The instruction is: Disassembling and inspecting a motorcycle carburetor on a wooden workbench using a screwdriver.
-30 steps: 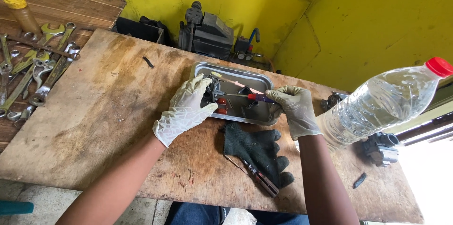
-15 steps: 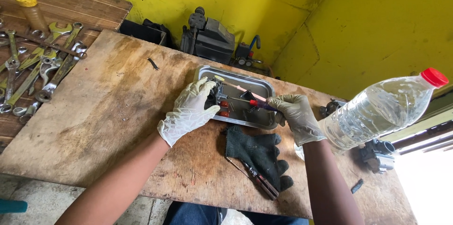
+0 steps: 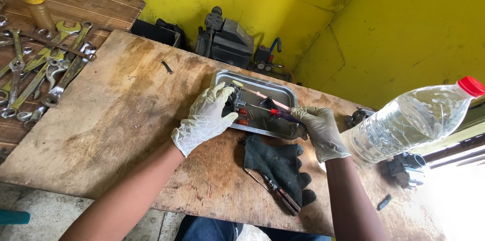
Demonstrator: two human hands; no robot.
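Observation:
A shallow metal tray (image 3: 252,80) lies on a worn wooden board (image 3: 126,119). Inside it is a small dark metal part (image 3: 237,100) with red bits beside it. My left hand (image 3: 206,117), in a pale glove, grips that part over the tray's left end. My right hand (image 3: 317,131), also gloved, holds a screwdriver (image 3: 275,113) with a red and purple handle, its shaft pointing left into the part. A pink rod lies across the tray behind it.
A dark knit glove (image 3: 275,166) lies on pliers just in front of the tray. A clear plastic bottle with a red cap (image 3: 409,119) looms at right. Several spanners (image 3: 45,74) lie at far left, beside a yellow-capped bottle (image 3: 38,6). Dark machine parts (image 3: 230,39) sit behind the board.
The view has shifted slightly, and both hands stay over the tray. The screwdriver tip has been brought in against the part held by my left hand.

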